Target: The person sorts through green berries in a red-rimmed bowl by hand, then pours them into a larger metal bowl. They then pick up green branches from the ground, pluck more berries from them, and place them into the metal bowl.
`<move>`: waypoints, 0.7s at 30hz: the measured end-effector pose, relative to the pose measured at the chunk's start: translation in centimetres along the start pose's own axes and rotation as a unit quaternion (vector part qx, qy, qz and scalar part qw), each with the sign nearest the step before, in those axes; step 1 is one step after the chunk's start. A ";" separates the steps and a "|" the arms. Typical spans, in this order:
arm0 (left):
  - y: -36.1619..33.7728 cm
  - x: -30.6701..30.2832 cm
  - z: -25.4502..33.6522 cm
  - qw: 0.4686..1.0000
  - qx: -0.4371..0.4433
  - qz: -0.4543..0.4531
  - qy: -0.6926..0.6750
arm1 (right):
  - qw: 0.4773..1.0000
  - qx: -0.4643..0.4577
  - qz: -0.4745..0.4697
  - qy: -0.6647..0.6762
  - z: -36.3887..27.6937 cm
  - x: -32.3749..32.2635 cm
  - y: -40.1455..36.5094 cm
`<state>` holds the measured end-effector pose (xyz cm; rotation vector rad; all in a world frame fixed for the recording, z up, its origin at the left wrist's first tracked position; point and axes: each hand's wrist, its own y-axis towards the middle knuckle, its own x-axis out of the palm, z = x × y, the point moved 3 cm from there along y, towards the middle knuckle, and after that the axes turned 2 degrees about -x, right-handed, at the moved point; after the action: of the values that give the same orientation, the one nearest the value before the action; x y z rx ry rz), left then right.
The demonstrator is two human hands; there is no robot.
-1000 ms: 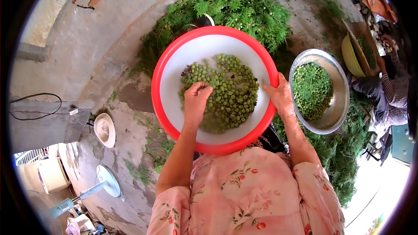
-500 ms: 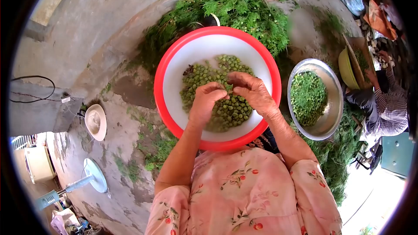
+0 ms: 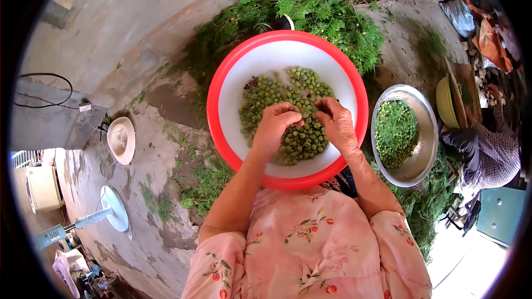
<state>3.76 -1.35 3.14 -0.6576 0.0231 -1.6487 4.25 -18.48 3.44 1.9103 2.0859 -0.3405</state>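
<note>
A wide white basin with a red rim (image 3: 220, 138) sits in front of me. Many small round green cones (image 3: 302, 147) lie in a heap on its bottom. Over the heap, my left hand (image 3: 279, 124) is closed in a pinch, thumb against forefinger; what it holds, if anything, is too small to name. My right hand (image 3: 337, 124) is a short gap to the right, its thumb and fingertips also pressed together. Its fingertips hide whatever may be between them.
To the right stands a metal bowl (image 3: 424, 160) holding green cones and sprigs. Leafy branches (image 3: 310, 5) lie behind the basin. At far right a person (image 3: 496, 152) sits by a yellow-green basin (image 3: 445, 102). A hat (image 3: 121, 140) and a fan (image 3: 114, 209) are at left.
My hands have drawn apart slightly, and the green bit seen between them is no longer visible. The basin and bowl appear shifted rightward as the view has moved.
</note>
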 end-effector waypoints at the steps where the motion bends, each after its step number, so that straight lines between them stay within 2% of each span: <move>1: 0.0 -0.2 0.1 0.999 0.011 0.025 0.018 | 0.998 -0.033 0.010 -0.046 -0.2 -0.2 -0.3; 4: 0.3 -1.2 -0.1 0.992 0.044 0.093 0.076 | 0.977 -0.125 0.083 -0.152 -0.9 -2.2 -1.3; 5: 0.5 -1.7 -0.3 0.987 0.055 0.116 0.099 | 0.959 -0.144 0.142 -0.200 -1.5 -3.1 -1.9; 8: 0.5 -2.2 -0.1 0.968 0.098 0.176 0.149 | 0.911 -0.104 0.247 -0.312 -0.3 -6.1 -2.9; 9: 0.6 -2.4 -0.3 0.962 0.114 0.188 0.160 | 0.950 -0.057 0.253 -0.172 1.9 -6.8 -3.0; 10: 0.7 -2.5 -0.5 0.956 0.131 0.199 0.171 | 0.967 -0.009 0.253 -0.028 4.6 -6.9 -3.0; 11: 0.8 -2.4 -0.6 0.955 0.123 0.205 0.175 | 0.960 0.009 0.262 0.098 6.4 -6.6 -3.0; 13: 0.7 -2.3 -0.6 0.952 0.109 0.219 0.184 | 0.950 0.119 0.200 0.208 5.6 -6.1 -3.5; 14: 0.8 -2.5 -0.8 0.947 0.135 0.224 0.187 | 0.935 0.172 0.165 0.263 5.2 -5.6 -3.8; 16: 1.0 -2.4 -0.5 0.934 0.191 0.233 0.191 | 0.924 0.191 0.172 0.284 5.6 -5.4 -3.9; 19: -1.8 -1.6 2.3 0.870 0.280 0.248 0.321 | 0.897 0.219 0.179 0.339 5.0 -5.4 -3.8; 21: -4.8 -1.3 4.7 0.747 0.380 0.280 0.467 | 0.897 0.219 0.184 0.337 5.6 -5.5 -3.8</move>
<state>1.50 2.43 8.31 0.7892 0.2358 -1.0809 1.15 -25.93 0.20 2.9810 2.0539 -0.0528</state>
